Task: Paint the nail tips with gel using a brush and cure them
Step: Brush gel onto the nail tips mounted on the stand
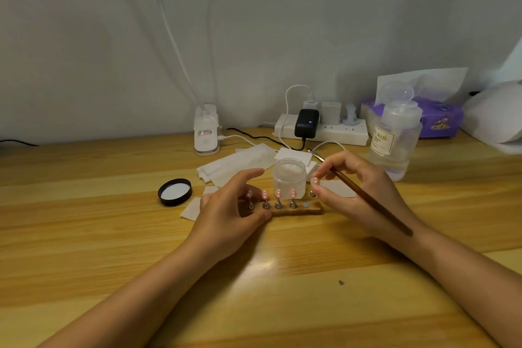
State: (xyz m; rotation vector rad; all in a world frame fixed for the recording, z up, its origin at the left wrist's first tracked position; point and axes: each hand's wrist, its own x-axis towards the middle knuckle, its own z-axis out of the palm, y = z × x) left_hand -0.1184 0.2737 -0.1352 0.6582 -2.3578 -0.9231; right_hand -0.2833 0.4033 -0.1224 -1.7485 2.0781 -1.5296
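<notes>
A wooden holder strip (310,208) lies on the table with several pink nail tips (293,193) on small metal stands. Its rightmost spot shows a bare pale pad. My right hand (364,195) holds a brown-handled brush (375,206) and pinches one nail tip on its stand (314,182) just above the strip's right end. My left hand (228,212) rests at the strip's left end, thumb on the strip, index finger stretched above the tips. Behind the strip stands an open clear gel jar (289,176).
The jar's black lid (175,191) lies to the left. White wipes (240,162) lie behind the jar. A clear pump bottle (395,138), a power strip (322,130), a purple tissue pack (440,118) and a white lamp (497,113) stand at the back right.
</notes>
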